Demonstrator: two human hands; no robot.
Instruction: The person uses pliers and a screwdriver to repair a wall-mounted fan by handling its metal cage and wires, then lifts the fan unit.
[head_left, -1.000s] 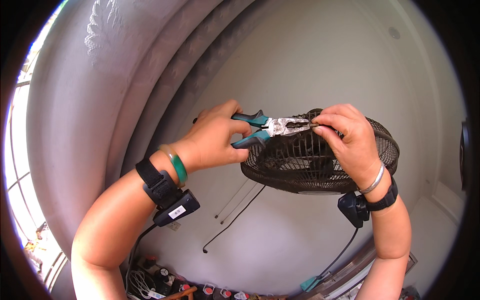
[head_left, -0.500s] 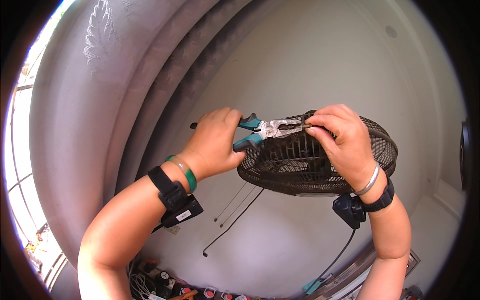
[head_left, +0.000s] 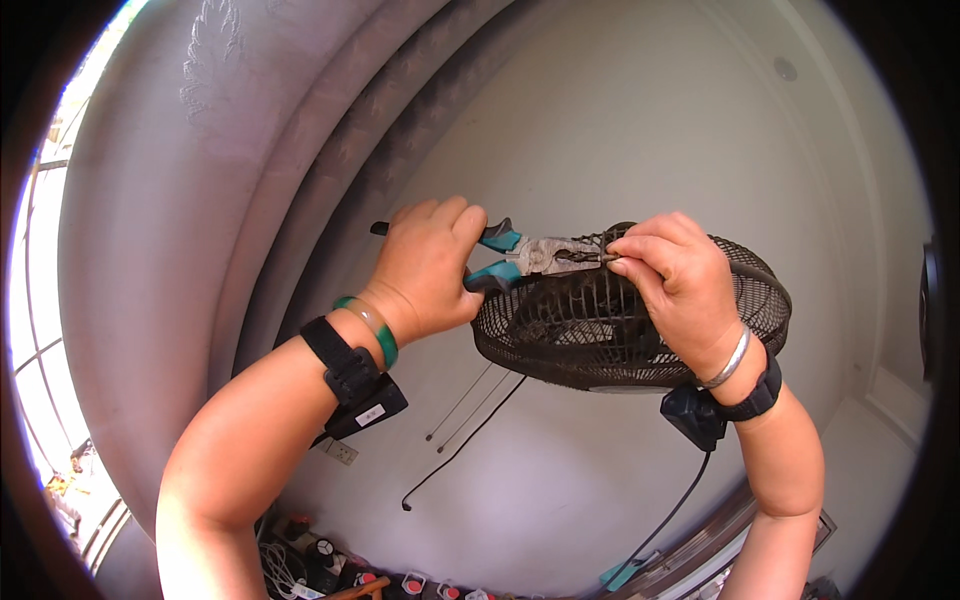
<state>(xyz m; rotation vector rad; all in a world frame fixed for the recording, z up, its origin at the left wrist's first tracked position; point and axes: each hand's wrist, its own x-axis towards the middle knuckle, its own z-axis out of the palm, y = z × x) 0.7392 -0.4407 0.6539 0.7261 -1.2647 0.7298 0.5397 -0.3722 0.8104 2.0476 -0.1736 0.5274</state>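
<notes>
My left hand (head_left: 425,265) is closed on pliers (head_left: 540,256) with teal-and-black handles and a scuffed silver head. Their jaws reach the top of a dark mesh fan cage (head_left: 545,340). There, the thumb and index finger of my right hand (head_left: 680,285) pinch a small, slim metal piece (head_left: 609,258) right at the jaw tips. Whether the jaws grip that piece I cannot tell. Behind both hands the fan cage tilts, its grille partly hidden by the pliers and my right hand.
A pale curtain (head_left: 150,250) and barred window (head_left: 40,250) are on the left. Two thin cords (head_left: 465,405) and a black cable (head_left: 450,460) hang below the fan, near a wall socket (head_left: 340,452). Red-topped containers (head_left: 415,585) and tangled white cables (head_left: 285,570) line the bottom.
The pliers' jaws and my right hand have moved slightly left together with the fan cage. My left hand has turned, its fingers now wrapped closer round the handles.
</notes>
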